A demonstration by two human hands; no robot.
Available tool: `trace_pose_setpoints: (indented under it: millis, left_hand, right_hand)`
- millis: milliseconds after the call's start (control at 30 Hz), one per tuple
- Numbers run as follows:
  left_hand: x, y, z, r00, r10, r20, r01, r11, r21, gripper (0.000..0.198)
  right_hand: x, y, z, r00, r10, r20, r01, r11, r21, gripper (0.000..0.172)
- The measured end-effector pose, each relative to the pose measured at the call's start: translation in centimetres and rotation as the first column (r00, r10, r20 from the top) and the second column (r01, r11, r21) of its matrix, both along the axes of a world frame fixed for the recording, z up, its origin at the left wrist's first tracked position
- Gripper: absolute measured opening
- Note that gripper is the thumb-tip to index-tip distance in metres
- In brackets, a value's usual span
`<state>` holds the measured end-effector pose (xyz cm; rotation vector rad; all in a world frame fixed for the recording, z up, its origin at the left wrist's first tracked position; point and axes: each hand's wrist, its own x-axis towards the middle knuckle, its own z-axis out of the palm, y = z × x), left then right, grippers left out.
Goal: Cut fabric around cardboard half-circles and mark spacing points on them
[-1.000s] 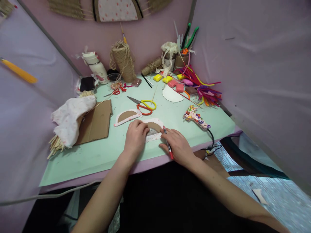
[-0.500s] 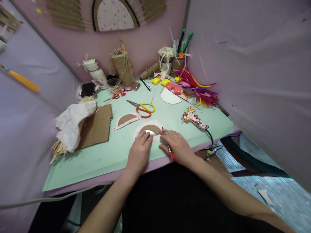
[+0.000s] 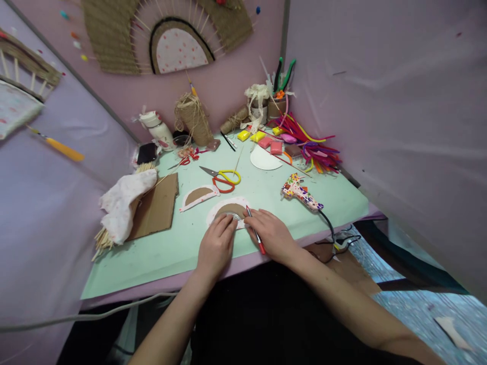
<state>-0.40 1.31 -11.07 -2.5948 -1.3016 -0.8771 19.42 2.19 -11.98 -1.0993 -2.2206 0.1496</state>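
Observation:
My left hand [image 3: 217, 242] lies with bent, lowered fingers on a shiny, clear curved piece like a protractor [image 3: 236, 217], mostly covered by the fingers. Under it is a brown cardboard half-ring [image 3: 230, 208] on white spotted fabric [image 3: 213, 211]. My right hand [image 3: 271, 232] holds a red-and-dark pen [image 3: 259, 240], slanting across its thumb side, and its fingertips rest at the right end of the half-ring. Just beyond to the left lies a smaller cardboard half-circle [image 3: 200, 194] with a spotted fabric edge. Scissors [image 3: 224, 178] with yellow and red handles lie behind it.
A glue gun [image 3: 302, 193] lies to the right, its cord running over the table edge. Cardboard [image 3: 158, 210] and wrapped sticks [image 3: 127, 200] are on the left. Along the back stand a white bottle [image 3: 158, 129], a twine cone [image 3: 193, 121], a white half-circle [image 3: 265, 158] and colourful pipe cleaners [image 3: 315, 147].
The view has shifted, showing more of the wall hanging. My right hand has come slightly closer to the left, with the pen still in it. The left hand stays on the half-ring.

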Motion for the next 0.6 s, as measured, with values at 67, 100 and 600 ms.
trace_pose_setpoints:
  millis: [67, 100, 600]
  left_hand:
    - [0.03, -0.01, 0.04, 1.0, 0.002, 0.001, -0.002, 1.0, 0.007, 0.033]
    - [0.03, -0.02, 0.05, 1.0, 0.001, 0.001, -0.001, 1.0, 0.011, 0.034]
    - [0.1, -0.34, -0.28, 1.0, 0.027, 0.007, -0.027, 0.999, 0.019, 0.04]
  right_hand:
    - [0.02, -0.02, 0.03, 1.0, 0.002, -0.007, -0.002, 1.0, -0.001, 0.022]
    - [0.03, -0.03, 0.06, 1.0, 0.003, -0.014, -0.003, 1.0, 0.0, 0.021]
    - [0.1, -0.14, 0.32, 1.0, 0.018, -0.02, -0.018, 1.0, 0.011, 0.017]
